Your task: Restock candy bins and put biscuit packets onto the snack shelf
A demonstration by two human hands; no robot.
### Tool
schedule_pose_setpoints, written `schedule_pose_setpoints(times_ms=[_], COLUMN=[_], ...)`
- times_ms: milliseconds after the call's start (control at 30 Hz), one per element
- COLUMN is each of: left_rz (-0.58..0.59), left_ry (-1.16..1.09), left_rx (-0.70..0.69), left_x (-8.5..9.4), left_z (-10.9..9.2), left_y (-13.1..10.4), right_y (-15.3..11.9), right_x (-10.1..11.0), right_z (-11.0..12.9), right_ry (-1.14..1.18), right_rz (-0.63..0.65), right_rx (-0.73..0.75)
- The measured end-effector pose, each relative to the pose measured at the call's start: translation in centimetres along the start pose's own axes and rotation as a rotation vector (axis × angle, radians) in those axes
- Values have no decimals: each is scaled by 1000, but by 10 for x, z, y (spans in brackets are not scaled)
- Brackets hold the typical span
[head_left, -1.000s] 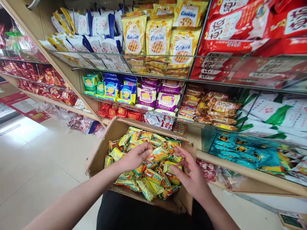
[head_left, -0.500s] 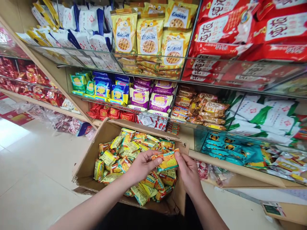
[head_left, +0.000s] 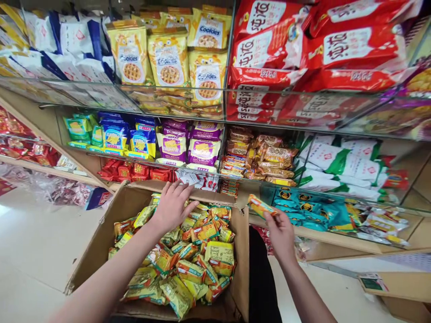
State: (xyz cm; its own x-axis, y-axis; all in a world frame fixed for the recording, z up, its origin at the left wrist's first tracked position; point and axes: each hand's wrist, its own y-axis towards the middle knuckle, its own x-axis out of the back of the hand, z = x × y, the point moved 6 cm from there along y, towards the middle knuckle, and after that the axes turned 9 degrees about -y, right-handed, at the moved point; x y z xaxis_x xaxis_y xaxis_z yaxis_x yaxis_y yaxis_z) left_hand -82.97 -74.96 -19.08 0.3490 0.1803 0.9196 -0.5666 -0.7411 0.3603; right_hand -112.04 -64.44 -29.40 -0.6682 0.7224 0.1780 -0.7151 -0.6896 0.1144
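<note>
Here, writing: the tall yellow plastic bags (head_left: pixel 168 58) on the upper glass shelf read "Cookies"; the big red bags (head_left: pixel 266 45) beside them carry white Chinese characters; the purple packs (head_left: pixel 204 150) a shelf lower have lettering too small to read.
Right hand: the right hand (head_left: pixel 281 233) is raised outside the box, its fingers (head_left: pixel 269 217) pinching one end of a small orange-and-yellow foil snack packet (head_left: pixel 261 206).
Packet: it sticks up and to the left from the fingertips, just in front of the lower glass shelf's edge, near the teal packs (head_left: pixel 313 208).
Left hand: the left hand (head_left: pixel 171 206) lies palm down with fingers spread on the heap at the far end of the box, gripping nothing.
Box: the open brown cardboard box (head_left: pixel 101 237) below both hands is filled with loose yellow, green and orange packets (head_left: pixel 191 264).
Between: the box's right wall (head_left: pixel 243 255) stands between the two hands.
</note>
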Motion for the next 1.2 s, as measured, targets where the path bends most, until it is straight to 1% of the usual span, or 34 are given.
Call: schedule_pose_setpoints(times_ms=[100, 167, 233, 300, 333, 400, 533, 633, 700, 800, 867, 933, 967, 1000, 1033, 1067, 1100, 1133, 1167, 1200], left_rz=[79, 79, 77, 89, 97, 113, 137, 152, 164, 165, 160, 158, 156, 153, 149, 144, 138, 133, 128, 124], left_ry=[86, 95, 100, 107, 110, 110, 109, 118, 114, 88, 80, 84, 88, 89, 86, 79, 72, 64, 60, 59], left_rx=[-18, -16, -8, 12, 23, 38, 59, 62, 60, 60, 66, 74, 76, 76, 75, 72, 69, 65, 64, 63], left_x=[-11, -13, -14, -15, -15, -16, -16, -16, -16, -15, -15, -16, -16, -17, -17, -17, -18, -18, -18, -18], left_z=[10, 12, 12, 11, 11, 11, 12, 13, 13, 13, 13, 12, 12, 11, 11, 10, 9, 8, 7, 6], left_y=[0, -4, -8, -10, -10, -10, -9, -6, -3, 1, 2, 1, 0, -1, -3, -4, -6, -7, -9, -10], right_y=[26, 43, 56, 65, 69, 73, 76, 75, 75, 76, 76, 73, 68, 62, 52, 40, 24, 5, -17, -41], right_x=[-33, -60, -87, -107, -115, -126, -141, -151, -153, -148, -138, -120, -109, -96, -81, -65, -48, -33, -23, -20], right_z=[-15, -21, -26, -31, -33, -39, -47, -47, -45, -42, -39, -32, -27, -19, -9, 5, 21, 37, 54, 70], right_ry=[-195, -379, -522, -583, -600, -658, -751, -776, -777, -747, -706, -669, -639, -586, -525, -430, -342, -303, -286, -298], right_rz=[139, 266, 408, 500, 522, 552, 614, 658, 665, 672, 671, 649, 617, 559, 480, 367, 248, 145, 85, 108], right_rx=[83, 120, 125, 117, 112, 100, 99, 111, 112, 104, 97, 86, 81, 80, 92, 118, 169, 248, 346, 463])
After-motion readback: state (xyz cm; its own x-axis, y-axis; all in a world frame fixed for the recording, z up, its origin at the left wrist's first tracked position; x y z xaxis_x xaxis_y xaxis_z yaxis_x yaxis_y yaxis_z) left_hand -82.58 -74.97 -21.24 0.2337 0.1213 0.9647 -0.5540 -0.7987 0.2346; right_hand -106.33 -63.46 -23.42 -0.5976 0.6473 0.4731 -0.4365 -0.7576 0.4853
